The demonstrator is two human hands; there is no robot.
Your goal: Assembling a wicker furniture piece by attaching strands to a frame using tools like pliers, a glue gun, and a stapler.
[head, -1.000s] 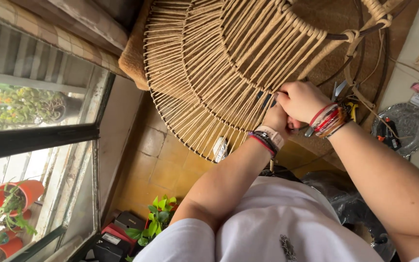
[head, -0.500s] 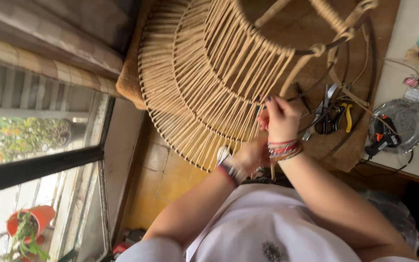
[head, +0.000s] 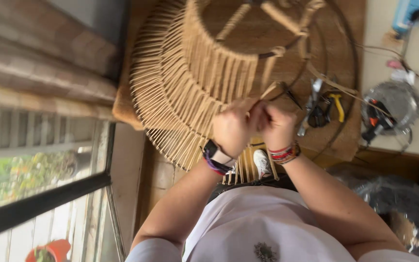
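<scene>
A large wire frame wrapped in tan cord, shaped like a tiered shade, lies on a wooden table. My left hand, with a dark watch on its wrist, and my right hand, with red bead bracelets, meet at the frame's near edge. Both hands are closed together around a loose tan cord strand that runs up to the frame's rings. The view is blurred, so the fingertips are hard to make out.
Yellow-handled pliers and dark metal tools lie on the table right of my hands. A round metal tin holds red-handled tools. A window fills the left, with a red plant pot below. A crinkled plastic bag sits at lower right.
My hands have shifted lower along the frame's edge and come closer together. The camera has moved nearer and tilted, so the frame looks larger.
</scene>
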